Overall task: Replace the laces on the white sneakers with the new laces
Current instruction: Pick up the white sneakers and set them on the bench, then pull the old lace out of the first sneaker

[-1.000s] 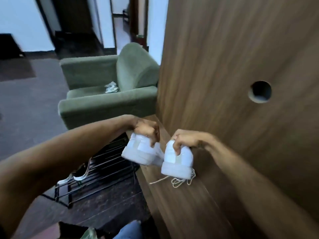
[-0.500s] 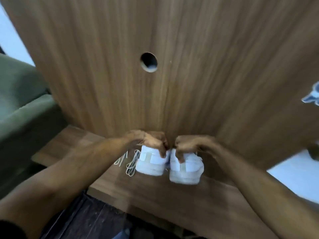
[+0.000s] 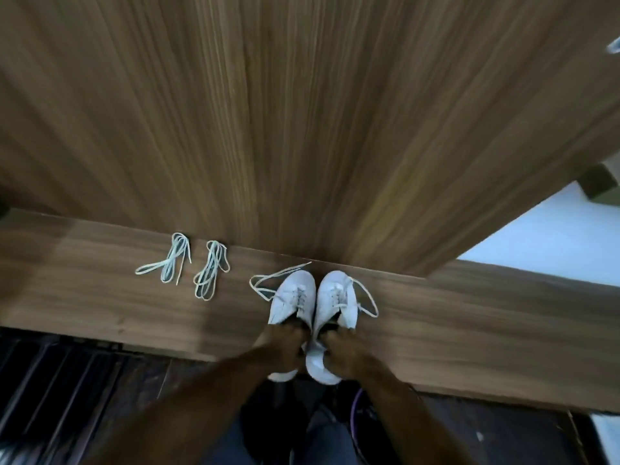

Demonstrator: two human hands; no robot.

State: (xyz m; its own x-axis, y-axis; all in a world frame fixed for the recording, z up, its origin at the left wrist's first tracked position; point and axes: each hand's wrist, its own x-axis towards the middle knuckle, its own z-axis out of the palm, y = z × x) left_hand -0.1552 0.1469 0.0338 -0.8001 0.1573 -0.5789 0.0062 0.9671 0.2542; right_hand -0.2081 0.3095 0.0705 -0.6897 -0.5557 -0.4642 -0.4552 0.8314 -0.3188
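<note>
Two white sneakers stand side by side on a wooden ledge (image 3: 100,297), toes toward the wooden panel. My left hand (image 3: 283,349) grips the heel of the left sneaker (image 3: 292,298). My right hand (image 3: 342,355) grips the heel of the right sneaker (image 3: 335,302). Both heels hang over the ledge's front edge. The old laces are still threaded, and their loose ends (image 3: 268,280) trail on the wood. Two bundles of new pale laces (image 3: 174,261) (image 3: 209,273) lie on the ledge to the left of the sneakers.
A tall wooden panel (image 3: 302,112) rises straight behind the ledge. Below the ledge on the left is a dark metal rack (image 3: 67,374). A white wall (image 3: 553,236) shows at the right.
The view has tipped downward. Both hands have set the sneakers flat on the ledge, toes to the panel, and the new laces have come into view on the left.
</note>
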